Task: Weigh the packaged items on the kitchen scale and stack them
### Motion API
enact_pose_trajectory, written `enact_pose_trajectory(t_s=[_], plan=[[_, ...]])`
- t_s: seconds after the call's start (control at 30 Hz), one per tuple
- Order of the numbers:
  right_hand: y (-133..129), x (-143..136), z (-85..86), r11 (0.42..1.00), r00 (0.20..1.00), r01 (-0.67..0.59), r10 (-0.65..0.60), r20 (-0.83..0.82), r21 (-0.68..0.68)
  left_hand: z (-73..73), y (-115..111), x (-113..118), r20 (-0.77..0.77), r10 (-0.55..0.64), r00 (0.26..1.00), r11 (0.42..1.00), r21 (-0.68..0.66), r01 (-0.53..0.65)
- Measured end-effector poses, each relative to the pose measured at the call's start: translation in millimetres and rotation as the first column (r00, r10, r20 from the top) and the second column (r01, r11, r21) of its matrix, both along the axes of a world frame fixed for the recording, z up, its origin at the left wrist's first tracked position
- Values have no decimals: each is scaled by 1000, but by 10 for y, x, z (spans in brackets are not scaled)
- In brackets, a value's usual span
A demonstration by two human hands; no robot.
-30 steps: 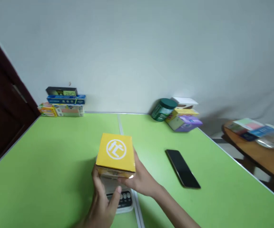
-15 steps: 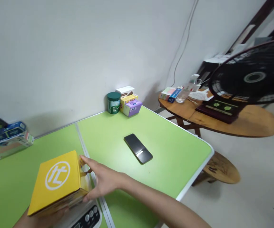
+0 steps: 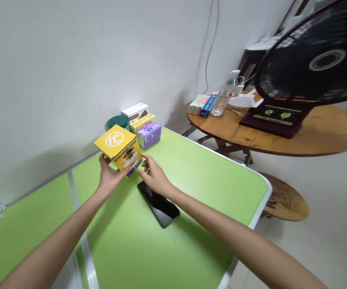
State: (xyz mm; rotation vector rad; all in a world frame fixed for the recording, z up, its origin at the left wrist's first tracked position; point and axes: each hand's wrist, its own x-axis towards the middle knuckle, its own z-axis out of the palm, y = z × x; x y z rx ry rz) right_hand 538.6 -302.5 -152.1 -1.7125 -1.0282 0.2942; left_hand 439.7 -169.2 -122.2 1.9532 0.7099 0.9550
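Note:
A yellow cardboard box [image 3: 117, 146] with a white round logo on top and "COME ON" printed on its side is held above the far part of the green table. My left hand [image 3: 109, 174] grips its left and lower side, with the thumb across the front. At the lower right edge of the box, the bent fingers of my right hand [image 3: 154, 172] meet it; their exact contact is partly hidden. A black phone [image 3: 158, 204] lies on the table just below my right hand.
Behind the box stand a green-lidded jar [image 3: 118, 121], a white box [image 3: 135, 111] and a purple pack [image 3: 149, 134]. The green table [image 3: 209, 188] ends at a white rim. Right of it, a wooden table [image 3: 327, 136] bears a fan [image 3: 324, 60] and a bottle [image 3: 221, 98].
Both hands have carried the yellow box from above the white, button-panelled device to the far right, near the jar and packs. The view has turned right.

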Motion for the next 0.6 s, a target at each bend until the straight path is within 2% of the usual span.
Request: enact_pose_trajectory(t_s=[0.1, 0.2, 0.3, 0.4, 0.6], plan=[[178, 245, -161, 999, 998, -28, 27, -57, -23, -198, 170, 462, -74, 6, 997, 1000, 22, -5], [389, 437, -304, 994, 995, -91, 88, -39, -62, -375, 347, 722, -86, 10, 996, 1000, 28, -7], [578, 578, -409, 990, 993, -111, 108, -39, -92, -484, 510, 870, -69, -28, 997, 999, -20, 27], [700, 649, -487, 988, 995, -99, 96, -31, -118, -529, 624, 966, -48, -116, 992, 991, -76, 113], [765, 637, -635, 994, 997, -78, 78, 2, -79, -573, 714, 1067, -30, -218, 975, 972, -96, 214]])
